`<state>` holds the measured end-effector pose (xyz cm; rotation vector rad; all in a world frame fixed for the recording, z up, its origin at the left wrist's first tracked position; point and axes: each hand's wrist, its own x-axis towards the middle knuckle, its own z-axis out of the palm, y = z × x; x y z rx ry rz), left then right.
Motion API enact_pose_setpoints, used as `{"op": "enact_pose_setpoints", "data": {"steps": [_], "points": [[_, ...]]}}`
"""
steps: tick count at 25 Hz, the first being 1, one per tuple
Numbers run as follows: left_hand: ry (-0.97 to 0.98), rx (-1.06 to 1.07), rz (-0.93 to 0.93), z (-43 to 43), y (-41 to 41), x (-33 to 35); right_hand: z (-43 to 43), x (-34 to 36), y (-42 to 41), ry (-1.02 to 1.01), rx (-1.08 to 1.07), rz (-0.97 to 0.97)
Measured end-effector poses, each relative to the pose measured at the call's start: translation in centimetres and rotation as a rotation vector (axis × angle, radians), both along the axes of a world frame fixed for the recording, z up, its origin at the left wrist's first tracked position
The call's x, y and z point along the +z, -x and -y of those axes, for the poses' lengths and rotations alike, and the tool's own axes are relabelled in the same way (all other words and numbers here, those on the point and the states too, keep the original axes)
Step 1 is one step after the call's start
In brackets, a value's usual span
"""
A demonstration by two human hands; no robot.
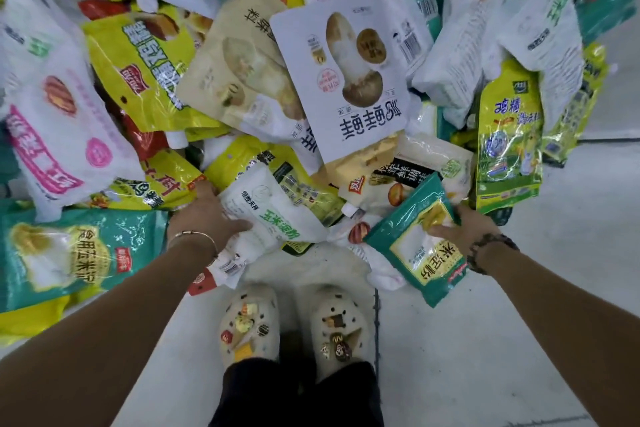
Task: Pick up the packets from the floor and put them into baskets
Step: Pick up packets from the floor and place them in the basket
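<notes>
1. Looking straight down on a big heap of plastic food packets [311,80], yellow, white, teal and red, piled across nearly the whole view.
2. Left hand [211,215] curled round the near end of a white soft pouch with green lettering [266,218], thumb on top, right at the heap's near edge.
3. Right hand [460,229] clamped on a teal plastic packet with a yellow label [412,246], thumb pressed across its face, tilted at the heap's near right corner.
4. Lifted clear of the floor or resting on neighbours? Cannot tell for either.
5. Looks like early going: 2 packets in hand, dozens left to gather, and no basket anywhere in view, so nothing confirmed as delivered.
6. Underfoot, a pale grey smooth floor [485,340], with a dark seam line [376,309] beside a pair of cream perforated clogs with charms [249,319], toes just short of the packets.
7. Beyond that, nothing of the room on show: walls and furniture hidden past the pile.
</notes>
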<state>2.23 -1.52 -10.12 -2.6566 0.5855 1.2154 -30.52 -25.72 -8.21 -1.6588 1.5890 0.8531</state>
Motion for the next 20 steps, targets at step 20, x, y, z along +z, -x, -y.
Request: {"op": "enact_pose_setpoints", "data": {"steps": [20], "points": [[0.224, 0.324, -0.209, -1.7, 6.1, 37.5, -11.1, 35.3, -2.4, 0.139, -0.613, 0.277]]}}
